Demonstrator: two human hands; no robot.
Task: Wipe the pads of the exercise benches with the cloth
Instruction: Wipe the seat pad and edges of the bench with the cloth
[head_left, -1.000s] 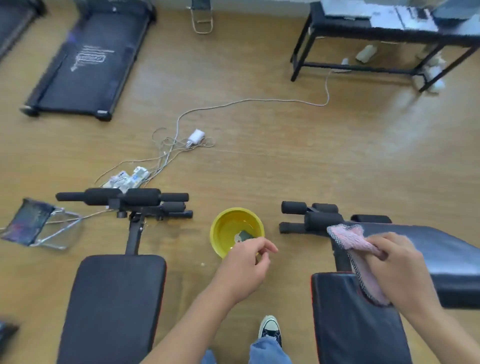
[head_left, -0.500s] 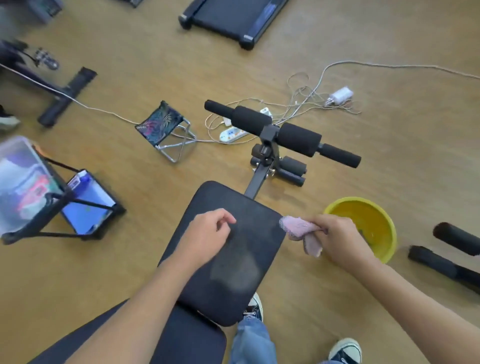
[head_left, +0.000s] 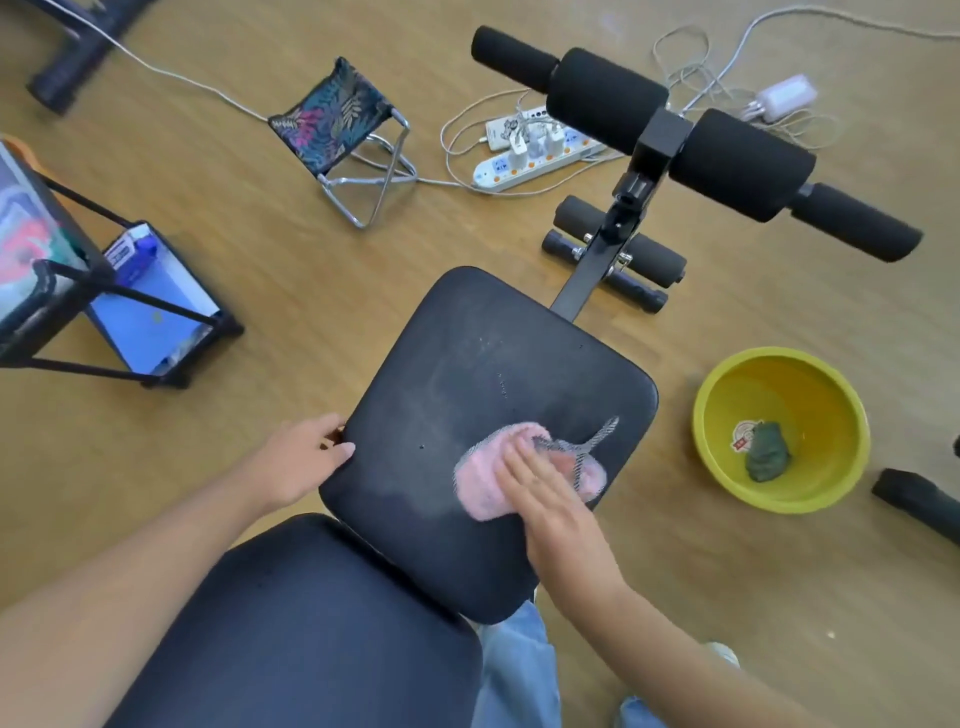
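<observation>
A black seat pad (head_left: 467, 384) of an exercise bench fills the middle of the view, with pale dusty streaks on it. A pink cloth (head_left: 485, 480) with a grey mesh edge lies flat on the pad's right part. My right hand (head_left: 545, 493) presses down on the cloth with fingers spread flat. My left hand (head_left: 306, 457) grips the pad's left edge. A second black pad (head_left: 291, 634) of the same bench lies nearer to me, below the first.
A yellow basin (head_left: 810, 493) with a dark rag (head_left: 768, 453) stands on the floor at the right. Foam leg rollers (head_left: 675, 140) rise beyond the pad. A power strip (head_left: 524, 156) with cables, a small folding stool (head_left: 343, 124) and a black rack (head_left: 62, 291) sit at the left.
The cloth went from hanging bunched in my right hand beside the pad to lying flat on it under my palm. My left hand slid from the pad's top to its left edge.
</observation>
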